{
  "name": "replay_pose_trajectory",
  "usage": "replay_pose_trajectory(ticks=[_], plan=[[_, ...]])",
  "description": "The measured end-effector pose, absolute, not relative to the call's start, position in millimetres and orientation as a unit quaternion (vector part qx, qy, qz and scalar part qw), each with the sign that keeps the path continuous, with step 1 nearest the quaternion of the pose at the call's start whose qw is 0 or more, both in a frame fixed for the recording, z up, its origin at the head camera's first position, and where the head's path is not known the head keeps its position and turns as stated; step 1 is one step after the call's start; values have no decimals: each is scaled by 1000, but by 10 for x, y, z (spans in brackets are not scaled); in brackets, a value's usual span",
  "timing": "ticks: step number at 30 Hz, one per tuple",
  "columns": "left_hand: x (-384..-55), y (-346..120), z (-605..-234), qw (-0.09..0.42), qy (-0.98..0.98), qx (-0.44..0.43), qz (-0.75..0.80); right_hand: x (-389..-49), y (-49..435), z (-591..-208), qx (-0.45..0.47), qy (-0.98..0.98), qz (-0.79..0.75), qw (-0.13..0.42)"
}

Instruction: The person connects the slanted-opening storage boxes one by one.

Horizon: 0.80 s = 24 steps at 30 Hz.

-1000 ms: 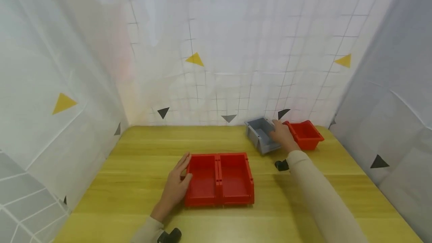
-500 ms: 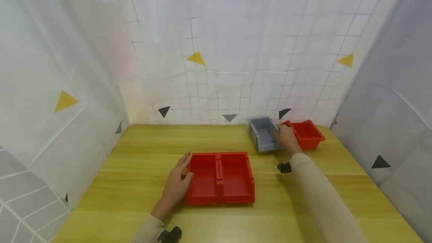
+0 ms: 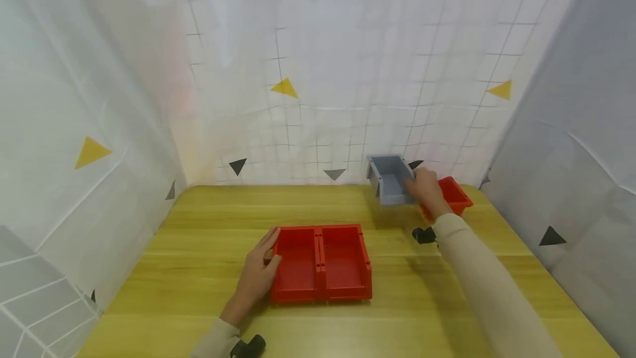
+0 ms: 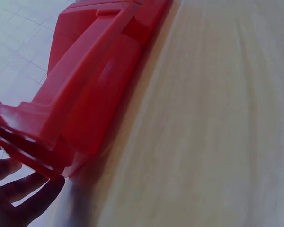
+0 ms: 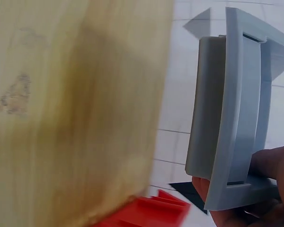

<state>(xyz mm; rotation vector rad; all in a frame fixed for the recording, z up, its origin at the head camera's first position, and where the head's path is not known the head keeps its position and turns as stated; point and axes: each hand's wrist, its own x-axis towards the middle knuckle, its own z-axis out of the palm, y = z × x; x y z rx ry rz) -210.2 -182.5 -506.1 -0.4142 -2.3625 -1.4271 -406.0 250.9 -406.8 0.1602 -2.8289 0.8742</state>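
My right hand (image 3: pixel 428 189) grips the right wall of a small grey plastic storage bin (image 3: pixel 392 196), thumb on one side and fingers on the other. The grey bin is lifted off the table, its open top facing me; in the right wrist view its rim (image 5: pixel 234 109) stands clear of the wood. My left hand (image 3: pixel 255 272) rests against the left wall of two red storage bins (image 3: pixel 320 294) set side by side on the table. The fingers (image 4: pixel 40 198) lie fairly straight along the outer wall in the left wrist view, with the thumb by the rim.
Another red bin (image 3: pixel 453 195) stands at the back right, partly hidden behind my right hand. The wooden table (image 3: pixel 223 209) ends at a white sheet wall (image 3: pixel 328 70) behind the grey bin, with more sheeting at both sides.
My right hand has straightened the grey bin, then raised it from the table at the back right. The left hand and the two red bins have stayed in place.
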Motion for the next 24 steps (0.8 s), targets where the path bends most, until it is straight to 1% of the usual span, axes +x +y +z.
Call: replay_pose_trajectory(ticks=[5, 16, 24], plan=[[-2104, -1824, -5060, 171, -834, -146, -505, -4002, 2515, -3845, 55, -950, 293, 90], [-2086, -1817, -5072, 182, -832, -151, -502, -3896, 2590, -3503, 79, -953, 264, 128], [-2097, -1810, -5078, 179, -835, -143, -501, -3813, 2583, -3366, 71, -956, 265, 101]])
